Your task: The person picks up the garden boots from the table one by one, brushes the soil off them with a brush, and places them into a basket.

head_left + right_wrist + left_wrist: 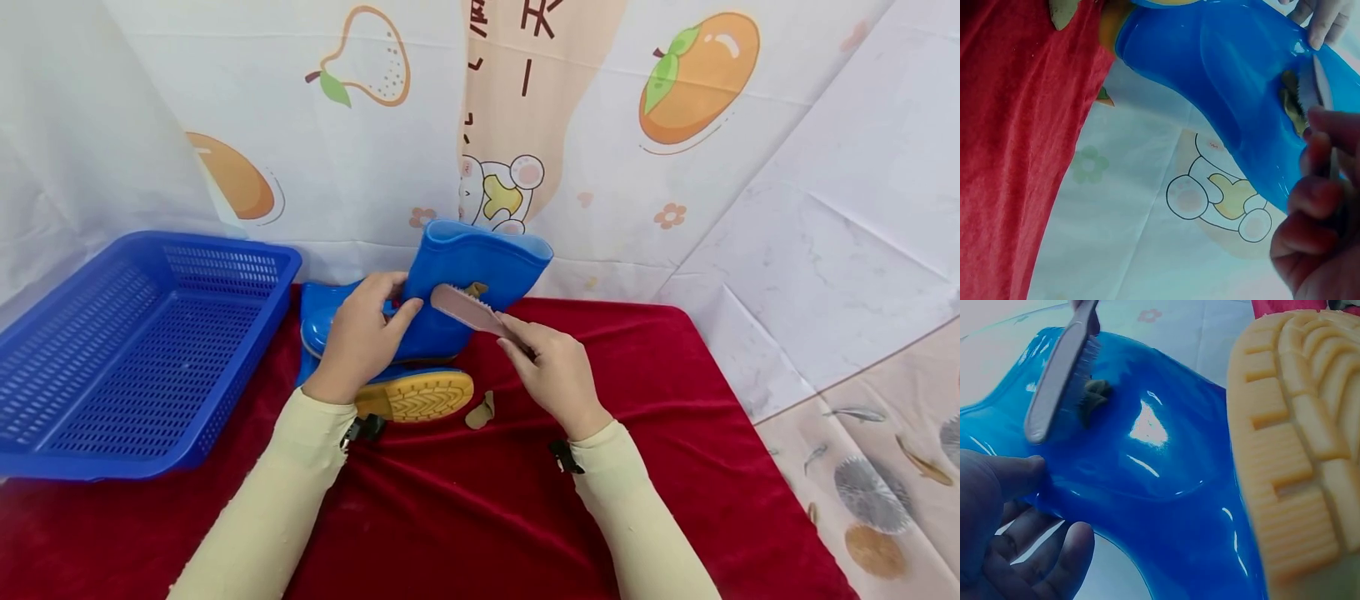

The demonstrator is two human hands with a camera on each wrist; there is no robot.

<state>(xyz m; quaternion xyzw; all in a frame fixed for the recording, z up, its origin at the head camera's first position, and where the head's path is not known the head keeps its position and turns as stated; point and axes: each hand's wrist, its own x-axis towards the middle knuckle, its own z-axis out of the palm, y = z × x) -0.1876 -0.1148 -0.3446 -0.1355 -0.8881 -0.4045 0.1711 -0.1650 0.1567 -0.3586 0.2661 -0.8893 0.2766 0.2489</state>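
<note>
A glossy blue rain boot (pixel 480 271) leans with its shaft up and its opening toward the back curtain. My left hand (pixel 367 329) grips the edge of the shaft, thumb in front and fingers behind it. In my right hand (pixel 555 371) is the handle of a pinkish brush (pixel 465 307). Its bristles face a crumpled brown leaf-like scrap (pixel 1094 400) on the shaft and come right up to it in the right wrist view. Under this boot lies another blue boot, its yellow treaded sole (pixel 420 396) turned toward me.
On the left stands a blue perforated basket (pixel 225 400). A second brown scrap (pixel 480 412) lies on the red cloth (pixel 465 508) near the sole. Behind the table hangs a white curtain (pixel 255 83) printed with fruit.
</note>
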